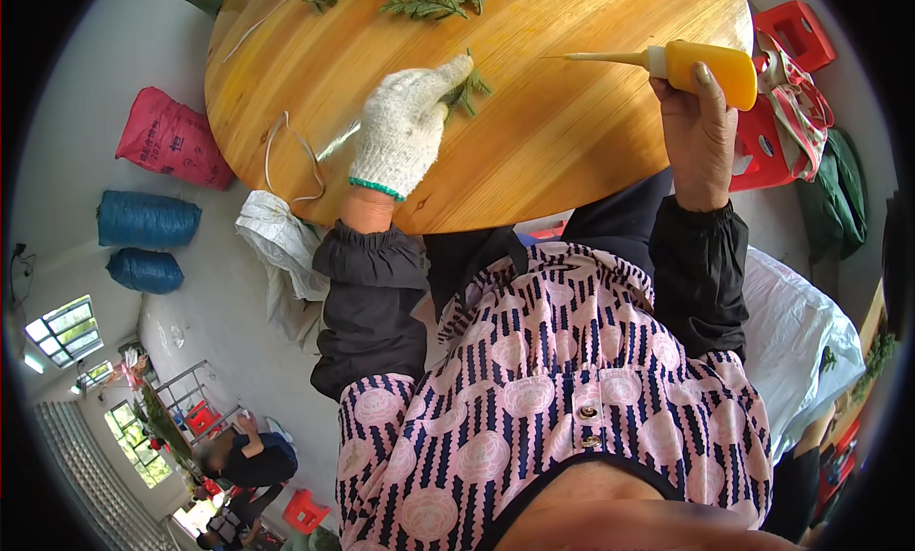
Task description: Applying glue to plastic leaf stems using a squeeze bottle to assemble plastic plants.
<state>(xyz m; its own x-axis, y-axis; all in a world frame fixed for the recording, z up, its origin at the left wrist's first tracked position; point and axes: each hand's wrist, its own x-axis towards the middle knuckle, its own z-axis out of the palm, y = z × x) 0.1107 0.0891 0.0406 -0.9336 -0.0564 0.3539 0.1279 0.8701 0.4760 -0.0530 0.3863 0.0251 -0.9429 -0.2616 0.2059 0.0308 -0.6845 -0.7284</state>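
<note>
My gloved left hand pinches a small green sprig flat on the round wooden table so it stays put. My bare right hand squeezes an orange bottle above the table's right side, tip toward the sprig.

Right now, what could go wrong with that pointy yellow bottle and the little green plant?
The yellow squeeze bottle in the bare right hand has a long thin nozzle aimed sideways toward the gloved left hand, so it might poke or drip on the glove. The green sprig is pinned only by fingertips and could slip. Loose white strings near the round wooden table's edge could snag the wrist.
</note>
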